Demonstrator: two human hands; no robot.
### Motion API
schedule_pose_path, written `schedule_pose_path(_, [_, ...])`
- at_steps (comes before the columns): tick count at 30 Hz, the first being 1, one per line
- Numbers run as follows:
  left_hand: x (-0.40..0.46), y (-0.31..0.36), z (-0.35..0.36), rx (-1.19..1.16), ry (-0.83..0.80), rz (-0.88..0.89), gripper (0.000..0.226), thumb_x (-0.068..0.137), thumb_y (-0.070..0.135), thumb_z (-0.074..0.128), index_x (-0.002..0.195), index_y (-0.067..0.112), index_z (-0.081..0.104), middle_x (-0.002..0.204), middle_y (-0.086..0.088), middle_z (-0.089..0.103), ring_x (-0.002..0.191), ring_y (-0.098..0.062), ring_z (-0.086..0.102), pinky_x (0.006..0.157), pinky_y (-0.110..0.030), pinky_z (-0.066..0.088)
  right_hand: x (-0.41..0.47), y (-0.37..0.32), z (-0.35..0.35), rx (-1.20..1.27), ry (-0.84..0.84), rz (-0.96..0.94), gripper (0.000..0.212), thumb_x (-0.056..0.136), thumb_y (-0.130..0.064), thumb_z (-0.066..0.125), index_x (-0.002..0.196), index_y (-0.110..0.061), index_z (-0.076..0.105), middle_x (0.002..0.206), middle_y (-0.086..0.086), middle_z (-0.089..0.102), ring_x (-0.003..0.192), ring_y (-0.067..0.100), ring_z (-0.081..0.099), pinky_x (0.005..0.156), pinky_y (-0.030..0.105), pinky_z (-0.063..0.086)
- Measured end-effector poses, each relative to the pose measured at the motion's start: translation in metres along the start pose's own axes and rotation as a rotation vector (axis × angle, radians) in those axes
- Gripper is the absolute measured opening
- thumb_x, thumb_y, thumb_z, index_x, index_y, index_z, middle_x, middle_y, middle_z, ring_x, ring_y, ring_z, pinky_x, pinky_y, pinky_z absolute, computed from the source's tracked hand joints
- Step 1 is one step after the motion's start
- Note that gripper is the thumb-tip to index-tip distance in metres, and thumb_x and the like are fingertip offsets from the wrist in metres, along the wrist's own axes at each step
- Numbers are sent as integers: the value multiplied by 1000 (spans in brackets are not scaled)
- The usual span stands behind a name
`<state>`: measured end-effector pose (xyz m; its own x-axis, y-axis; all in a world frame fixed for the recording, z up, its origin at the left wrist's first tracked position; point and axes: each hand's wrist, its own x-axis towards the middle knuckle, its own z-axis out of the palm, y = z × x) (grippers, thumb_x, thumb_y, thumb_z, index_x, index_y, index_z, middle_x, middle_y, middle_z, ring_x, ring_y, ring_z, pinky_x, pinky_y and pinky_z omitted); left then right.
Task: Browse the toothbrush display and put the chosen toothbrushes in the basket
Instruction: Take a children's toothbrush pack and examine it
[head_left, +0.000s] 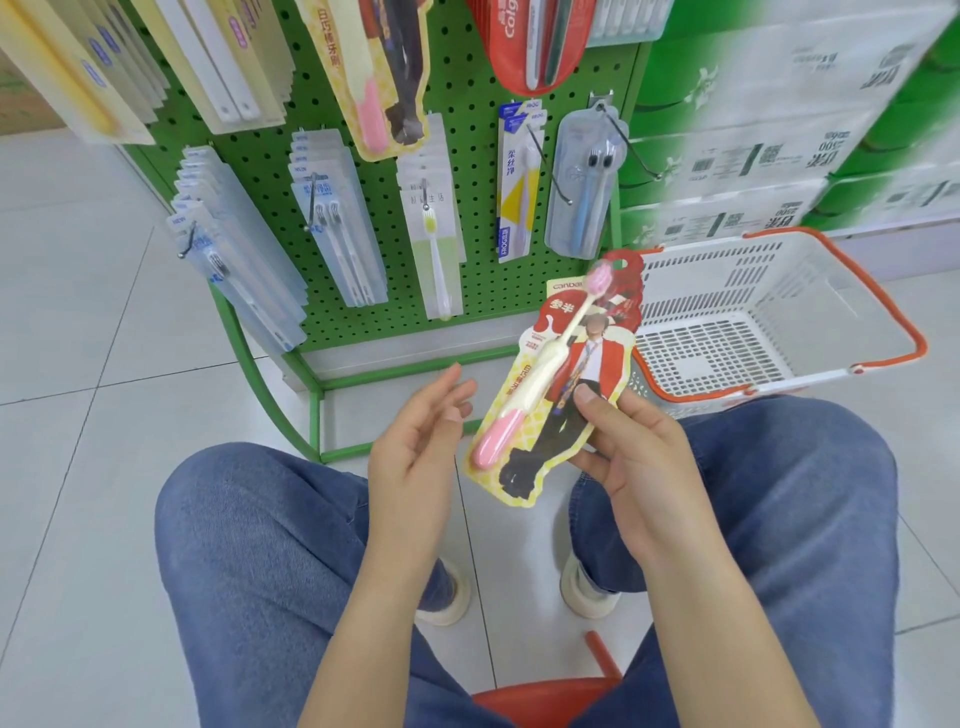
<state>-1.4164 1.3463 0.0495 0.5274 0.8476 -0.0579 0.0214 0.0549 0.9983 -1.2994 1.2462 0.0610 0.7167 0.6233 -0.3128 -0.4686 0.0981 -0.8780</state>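
Head view looks down over our knees as we sit on a red stool (545, 701) before the green pegboard display (467, 130). Our right hand (634, 441) pinches the lower right edge of a carded toothbrush pack (561, 374), thumb on the printed front and fingers (587, 462) curled behind, so the pack tilts up and faces us, probably for reading. The brush in it has a pink grip and a pink head. Our left hand (415, 436) hangs just beside the pack's lower left edge, fingers loosely spread and holding nothing; we cannot tell whether a fingertip touches the card.

On the floor to the right, behind the pack, stands the white basket (769, 291) with its orange handle (883, 312) folded down along the rim, and we see nothing in it yet. We judge the way to it is short and open. Clear packs (337, 239) hang from hooks on the board, and wrapped tissue bales (779, 130) are stacked behind the basket.
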Motion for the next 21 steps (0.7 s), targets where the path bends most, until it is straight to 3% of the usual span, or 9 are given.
schedule_pose_path(2, [0, 4, -2, 41, -97, -17, 35, 92, -1, 57, 116, 24, 67, 115, 8, 69, 100, 6, 63, 84, -12, 48, 2, 2, -1, 5, 40, 0, 13, 92, -8, 57, 94, -11, 70, 86, 5, 71, 82, 19, 67, 68, 26, 57])
schedule_pose_path(4, [-1, 8, -2, 122, -242, 10, 38, 84, 18, 68, 119, 32, 64, 128, 14, 60, 113, 10, 55, 94, -12, 43, 2, 4, -2, 21, 88, -11, 13, 92, -7, 58, 94, -12, 69, 88, 5, 71, 86, 19, 66, 66, 25, 56])
schedule_pose_path(7, [-3, 5, 8, 470, -441, 113, 68, 74, 43, 68, 133, 53, 38, 149, 23, 36, 136, 10, 29, 110, -14, 26, 2, 5, 1, 11, 129, -54, 14, 93, -6, 57, 100, -12, 69, 90, 2, 71, 87, 15, 67, 64, 23, 54])
schedule_pose_path(9, [-5, 1, 17, 687, -465, 182, 78, 79, 44, 68, 141, 54, 21, 155, 19, 25, 141, 2, 21, 115, -21, 22, 0, 4, 4, -4, 118, -73, 17, 93, -5, 57, 106, -10, 67, 91, 2, 71, 87, 13, 67, 64, 23, 55])
schedule_pose_path(12, [-6, -7, 26, 839, -331, 368, 68, 92, 23, 56, 148, 46, 25, 154, 8, 32, 137, -12, 31, 108, -30, 33, -1, 3, 7, -36, 86, -93, 18, 93, -4, 58, 108, -8, 66, 94, 3, 73, 88, 13, 68, 65, 23, 55])
schedule_pose_path(14, [-4, -13, 27, 825, -241, 433, 64, 89, 13, 47, 145, 41, 35, 147, 3, 43, 128, -17, 42, 99, -32, 42, -2, 4, 9, -74, 67, -103, 19, 92, -7, 60, 111, -7, 65, 99, 4, 73, 93, 15, 69, 68, 25, 57])
schedule_pose_path(16, [-2, -15, 26, 732, -203, 424, 58, 90, 11, 44, 141, 38, 44, 142, 5, 49, 125, -12, 48, 98, -26, 43, -3, 2, 10, -124, 51, -113, 28, 87, -21, 65, 113, -11, 66, 103, 1, 73, 98, 11, 68, 78, 29, 58])
schedule_pose_path(19, [-1, -4, 21, 357, -235, 183, 37, 100, 14, 51, 130, 34, 57, 123, 21, 62, 113, 9, 54, 92, -8, 39, -2, 1, 11, -129, 90, -140, 35, 79, -31, 67, 112, -19, 66, 103, -9, 71, 98, -2, 65, 92, 28, 53])
schedule_pose_path(21, [-1, 7, 16, 79, -239, -37, 22, 94, 24, 56, 111, 34, 67, 100, 21, 71, 93, 6, 63, 78, -10, 46, 0, 1, 9, -130, 124, -142, 28, 87, -21, 66, 115, -20, 65, 102, -11, 70, 96, -3, 65, 93, 28, 52])
